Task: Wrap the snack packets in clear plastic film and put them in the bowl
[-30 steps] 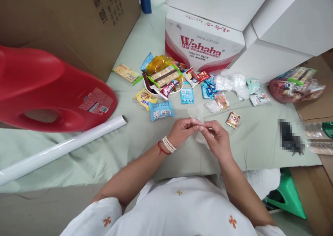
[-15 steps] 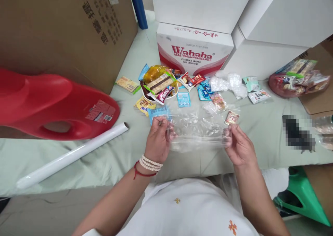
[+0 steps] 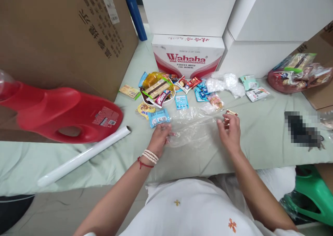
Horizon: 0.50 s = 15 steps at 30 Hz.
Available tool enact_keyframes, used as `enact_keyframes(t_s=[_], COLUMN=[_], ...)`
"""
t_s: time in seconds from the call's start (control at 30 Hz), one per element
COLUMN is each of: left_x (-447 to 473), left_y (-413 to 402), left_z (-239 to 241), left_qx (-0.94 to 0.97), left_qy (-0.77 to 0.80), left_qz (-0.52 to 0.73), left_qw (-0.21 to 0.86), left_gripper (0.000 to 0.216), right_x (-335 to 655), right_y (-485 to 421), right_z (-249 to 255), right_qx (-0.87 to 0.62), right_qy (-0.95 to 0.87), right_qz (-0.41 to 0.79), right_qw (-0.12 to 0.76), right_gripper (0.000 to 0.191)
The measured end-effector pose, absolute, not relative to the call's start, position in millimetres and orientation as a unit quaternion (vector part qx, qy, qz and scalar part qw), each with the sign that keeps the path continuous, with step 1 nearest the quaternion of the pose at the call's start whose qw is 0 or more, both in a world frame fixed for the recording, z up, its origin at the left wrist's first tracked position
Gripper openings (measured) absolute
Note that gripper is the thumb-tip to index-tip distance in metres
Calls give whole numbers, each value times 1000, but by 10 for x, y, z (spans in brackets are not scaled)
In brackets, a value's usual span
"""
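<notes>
A clear plastic bag (image 3: 194, 128) lies nearly flat on the cloth-covered table between my hands. My left hand (image 3: 159, 138), with beaded and red bracelets at its wrist, is closed on the bag's left edge. At the bag's right end, my right hand (image 3: 231, 133) has thumb and fingers apart and grips nothing. Its fingers partly cover a small red-and-white packet (image 3: 231, 114). Just beyond my left hand is a blue snack packet (image 3: 158, 118). A white bowl (image 3: 169, 102) behind it holds several wrapped snacks, among them a purple bar (image 3: 161, 99).
A red jug (image 3: 85, 111) and a white roll (image 3: 85, 156) lie to the left. Behind stands a Wahaba-style water carton, the Wahaha box (image 3: 187, 57). Crumpled clear plastic (image 3: 223, 83) sits beyond my right hand. A red bowl of snacks (image 3: 279, 85) is at the right.
My hands have lowered the plastic bag to the table, and it now lies flatter. My right hand has let go of its edge and spread its fingers. The view has shifted slightly.
</notes>
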<state>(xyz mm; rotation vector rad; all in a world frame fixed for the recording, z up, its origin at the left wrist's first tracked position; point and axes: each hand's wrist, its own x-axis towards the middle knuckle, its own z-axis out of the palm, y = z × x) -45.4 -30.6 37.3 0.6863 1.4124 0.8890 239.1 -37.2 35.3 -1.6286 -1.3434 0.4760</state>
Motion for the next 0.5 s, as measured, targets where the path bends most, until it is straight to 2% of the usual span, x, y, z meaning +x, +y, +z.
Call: enact_keyframes(t_s=[0.07,0.13,0.23,0.3,0.5], left_x=[-456,-490,-610,-709,-826], left_y=[-313,-290,-230,-204,-239], left_z=[385,366,300,256,214], left_qx=[304,299,295,307,323], left_qy=[616,625,643,652,652], left_qz=[381,385,403,405,406], left_qw=[619,610,580,562,553], left_gripper=[53,53,49,47,50], right_x=[2260,2170,2210,2348,2864], right_y=[-552,-714,-878,-949,-1059], right_z=[424,432,308,190,115], right_qx=[-581,-490,-419,-408,-416], right_qy=[-683,-792,-860,-862,-817], right_qz=[153,175,197,213,268], right_qw=[414,319,212,211,296], right_gripper=[35,34,26,26,26])
